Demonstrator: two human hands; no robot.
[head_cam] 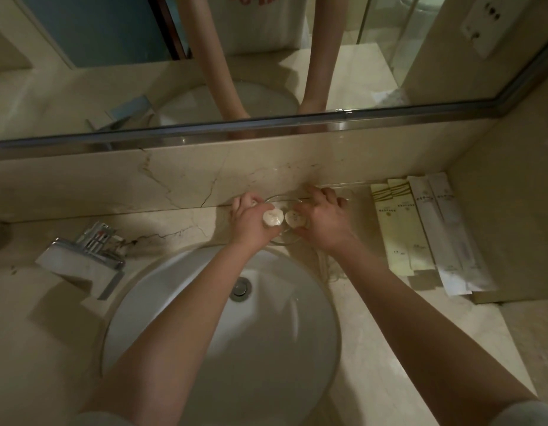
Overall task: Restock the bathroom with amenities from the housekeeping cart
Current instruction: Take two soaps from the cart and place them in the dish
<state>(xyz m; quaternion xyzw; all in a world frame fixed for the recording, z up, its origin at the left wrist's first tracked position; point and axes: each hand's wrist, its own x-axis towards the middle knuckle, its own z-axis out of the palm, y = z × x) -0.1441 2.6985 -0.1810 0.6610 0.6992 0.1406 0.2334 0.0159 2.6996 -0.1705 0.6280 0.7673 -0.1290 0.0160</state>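
A clear glass dish (pixel 285 239) stands on the marble counter behind the sink, against the backsplash. My left hand (pixel 251 222) holds a small round white wrapped soap (pixel 272 218) between thumb and fingers over the dish's left side. My right hand (pixel 323 219) holds a second round wrapped soap (pixel 294 219) over the dish's right side. The two soaps sit side by side, almost touching. Whether they rest on the dish's bottom I cannot tell.
Several long flat amenity packets (pixel 420 229) lie side by side on the counter at the right, by the wall. A white round sink (pixel 223 333) sits below my arms, a chrome faucet (pixel 85 256) at its left. The mirror (pixel 205 56) runs along the back.
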